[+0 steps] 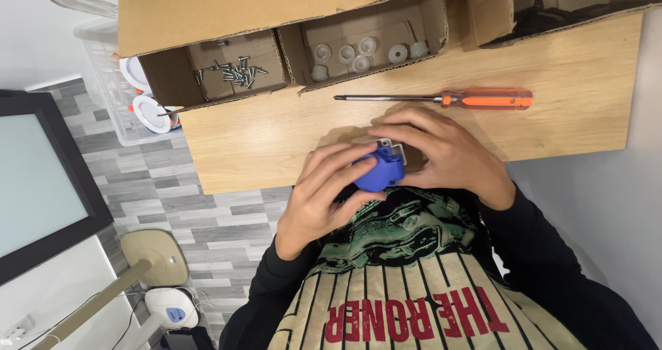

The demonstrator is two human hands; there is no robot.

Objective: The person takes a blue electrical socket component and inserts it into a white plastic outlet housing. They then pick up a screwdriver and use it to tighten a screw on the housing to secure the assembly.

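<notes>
Both hands hold a small blue plastic housing [380, 171] with a light grey piece on top, just above the near edge of the wooden table [262, 136]. My left hand [324, 191] wraps it from the left, fingers over its top and thumb underneath. My right hand [448, 157] covers it from the right and hides that side. A screwdriver [441, 99] with an orange handle lies on the table just beyond my hands, tip pointing left.
At the table's far side stand open cardboard boxes: one with several small screws [231, 73], one with several round whitish caps [358, 53]. A clear plastic bin [110, 88] with white round fittings sits left of the table. A dark-framed panel [41, 177] leans at the left.
</notes>
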